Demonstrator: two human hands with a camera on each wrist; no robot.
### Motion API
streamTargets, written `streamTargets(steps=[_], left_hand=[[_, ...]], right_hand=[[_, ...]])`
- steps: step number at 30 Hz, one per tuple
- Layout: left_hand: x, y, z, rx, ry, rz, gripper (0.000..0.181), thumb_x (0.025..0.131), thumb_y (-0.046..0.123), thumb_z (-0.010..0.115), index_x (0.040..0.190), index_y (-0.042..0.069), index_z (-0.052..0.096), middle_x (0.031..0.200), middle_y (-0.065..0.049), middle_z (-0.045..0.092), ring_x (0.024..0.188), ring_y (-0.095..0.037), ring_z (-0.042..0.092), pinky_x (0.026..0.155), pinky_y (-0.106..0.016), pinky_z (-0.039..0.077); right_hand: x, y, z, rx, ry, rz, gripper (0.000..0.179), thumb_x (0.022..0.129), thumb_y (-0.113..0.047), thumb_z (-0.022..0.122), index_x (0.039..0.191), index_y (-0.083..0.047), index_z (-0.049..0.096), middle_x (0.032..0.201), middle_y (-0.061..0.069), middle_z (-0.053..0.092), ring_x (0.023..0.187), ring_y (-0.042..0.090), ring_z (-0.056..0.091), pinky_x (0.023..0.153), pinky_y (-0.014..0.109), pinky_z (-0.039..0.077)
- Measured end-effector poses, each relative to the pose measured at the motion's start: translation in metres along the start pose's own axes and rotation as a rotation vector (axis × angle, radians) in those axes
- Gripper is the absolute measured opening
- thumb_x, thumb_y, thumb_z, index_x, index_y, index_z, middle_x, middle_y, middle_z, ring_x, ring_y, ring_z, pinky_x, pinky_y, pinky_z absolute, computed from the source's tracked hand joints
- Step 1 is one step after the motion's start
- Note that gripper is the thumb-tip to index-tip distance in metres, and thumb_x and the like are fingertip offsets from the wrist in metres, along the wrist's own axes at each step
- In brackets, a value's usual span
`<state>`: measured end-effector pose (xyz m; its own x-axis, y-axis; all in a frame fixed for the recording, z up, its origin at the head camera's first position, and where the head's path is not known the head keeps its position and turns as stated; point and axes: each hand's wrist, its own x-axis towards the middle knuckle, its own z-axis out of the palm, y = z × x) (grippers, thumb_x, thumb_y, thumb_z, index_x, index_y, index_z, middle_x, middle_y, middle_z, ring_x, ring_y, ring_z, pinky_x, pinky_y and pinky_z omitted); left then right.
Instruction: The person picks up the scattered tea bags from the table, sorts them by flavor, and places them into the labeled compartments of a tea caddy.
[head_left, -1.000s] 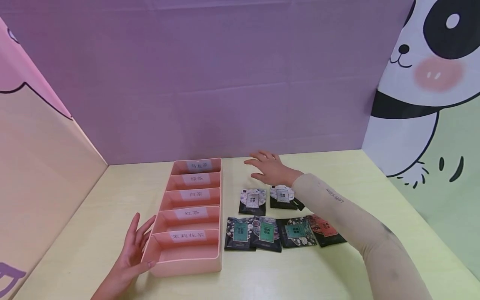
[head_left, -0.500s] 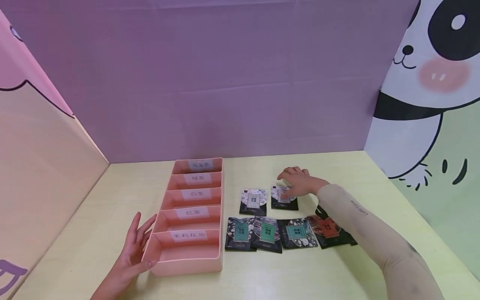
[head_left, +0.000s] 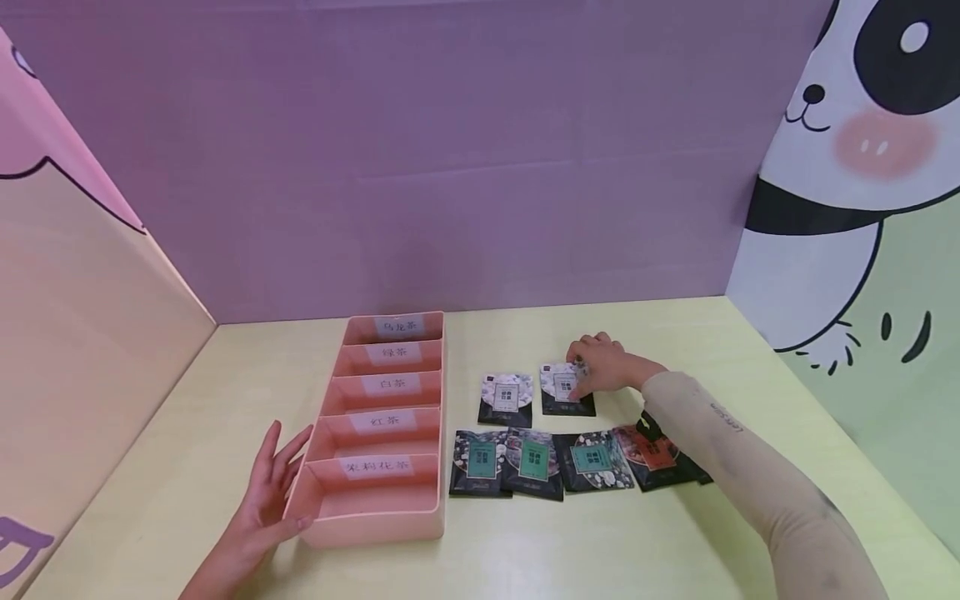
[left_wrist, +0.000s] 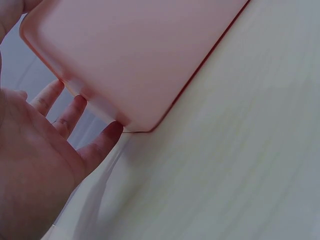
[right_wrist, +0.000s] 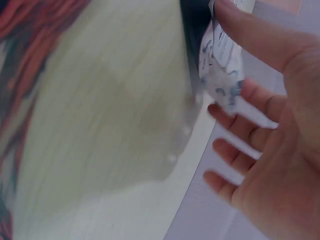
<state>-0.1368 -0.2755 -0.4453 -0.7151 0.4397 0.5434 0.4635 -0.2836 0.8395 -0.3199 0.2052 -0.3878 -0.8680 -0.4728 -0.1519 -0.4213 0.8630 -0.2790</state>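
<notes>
My left hand (head_left: 258, 517) rests against the near left corner of a long pink divider box (head_left: 375, 527), thumb at the front wall. In the left wrist view its outstretched fingertips touch the box's side. The box has several compartments in a row, each with a handwritten label. To its right, my right hand (head_left: 606, 367) pinches the right edge of a black-and-white tea sachet (head_left: 557, 379) between thumb and index finger; the other fingers are spread. The right wrist view shows the sachet (right_wrist: 220, 75) bent at the grip. A similar white-topped sachet (head_left: 506, 400) lies just left of it.
In front of the white-topped sachets lies a row of dark ones: one teal-labelled (head_left: 480, 462), one green-labelled (head_left: 533, 462), a floral one (head_left: 595, 462) and a red one (head_left: 654, 457) partly under the right forearm. A purple backdrop (head_left: 465, 167) stands behind the table.
My right hand has moved right and down from above the white-topped sachets to the right one's edge, and now pinches it. My left hand has stayed at the box.
</notes>
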Motion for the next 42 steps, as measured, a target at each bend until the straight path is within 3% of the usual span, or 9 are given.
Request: streamTargets(steps=[5, 9, 13, 22, 30, 35, 42], left_hand=[[0.000, 0.000, 0.000, 0.001, 0.009, -0.014, 0.109, 0.082, -0.031, 0.044, 0.157, 0.015, -0.019, 0.164, 0.001, 0.015, 0.144, -0.008, 0.027, 0.109, -0.020, 0.033], [-0.001, 0.000, 0.001, -0.004, 0.012, -0.021, 0.107, 0.083, -0.030, 0.045, 0.157, 0.015, -0.019, 0.164, 0.002, 0.016, 0.143, -0.007, 0.027, 0.109, -0.020, 0.033], [0.000, -0.001, 0.001, -0.014, 0.009, -0.012, 0.106, 0.084, -0.029, 0.046, 0.157, 0.014, -0.019, 0.164, 0.001, 0.015, 0.144, -0.008, 0.027, 0.109, -0.021, 0.033], [0.001, -0.005, 0.000, -0.072, -0.040, 0.075, 0.104, 0.086, -0.027, 0.046, 0.157, 0.012, -0.019, 0.165, -0.003, 0.014, 0.145, -0.012, 0.026, 0.109, -0.022, 0.034], [0.000, -0.001, 0.000, -0.030, 0.007, -0.009, 0.107, 0.085, -0.028, 0.047, 0.157, 0.015, -0.019, 0.164, 0.002, 0.016, 0.144, -0.008, 0.027, 0.109, -0.021, 0.034], [0.000, 0.000, 0.000, -0.002, 0.014, -0.026, 0.108, 0.083, -0.029, 0.046, 0.156, 0.014, -0.020, 0.164, 0.002, 0.016, 0.143, -0.007, 0.027, 0.110, -0.019, 0.030], [0.001, -0.002, -0.001, -0.039, -0.015, 0.024, 0.105, 0.085, -0.028, 0.047, 0.156, 0.013, -0.020, 0.164, 0.000, 0.015, 0.144, -0.009, 0.027, 0.110, -0.021, 0.032]], right_hand=[[0.000, 0.001, -0.004, 0.191, 0.050, -0.050, 0.038, 0.084, -0.010, 0.079, 0.114, -0.003, 0.057, 0.112, 0.013, 0.062, 0.094, 0.027, 0.051, 0.082, 0.041, 0.047], [-0.001, 0.007, -0.006, 0.269, 0.081, -0.101, 0.028, 0.087, 0.002, 0.071, 0.112, 0.000, 0.059, 0.103, 0.013, 0.062, 0.078, 0.021, 0.054, 0.069, 0.034, 0.050], [-0.003, 0.011, -0.011, 0.338, 0.118, -0.124, 0.025, 0.090, 0.008, 0.063, 0.115, 0.005, 0.061, 0.100, 0.015, 0.064, 0.072, 0.019, 0.061, 0.063, 0.034, 0.055], [-0.006, 0.006, -0.020, 0.421, 0.154, -0.126, 0.022, 0.091, 0.010, 0.060, 0.112, 0.007, 0.064, 0.090, 0.011, 0.069, 0.069, 0.019, 0.065, 0.065, 0.041, 0.058], [-0.007, -0.002, -0.026, 0.458, 0.228, -0.079, 0.022, 0.090, 0.009, 0.064, 0.110, 0.003, 0.065, 0.091, 0.013, 0.069, 0.069, 0.020, 0.067, 0.068, 0.045, 0.059], [-0.006, -0.014, -0.031, 0.520, 0.296, -0.079, 0.022, 0.089, 0.006, 0.066, 0.110, 0.002, 0.068, 0.088, 0.012, 0.069, 0.070, 0.027, 0.068, 0.072, 0.049, 0.058], [-0.003, -0.037, -0.032, 0.626, 0.328, -0.104, 0.021, 0.088, 0.004, 0.070, 0.110, 0.003, 0.071, 0.085, 0.011, 0.071, 0.069, 0.027, 0.069, 0.076, 0.054, 0.056]])
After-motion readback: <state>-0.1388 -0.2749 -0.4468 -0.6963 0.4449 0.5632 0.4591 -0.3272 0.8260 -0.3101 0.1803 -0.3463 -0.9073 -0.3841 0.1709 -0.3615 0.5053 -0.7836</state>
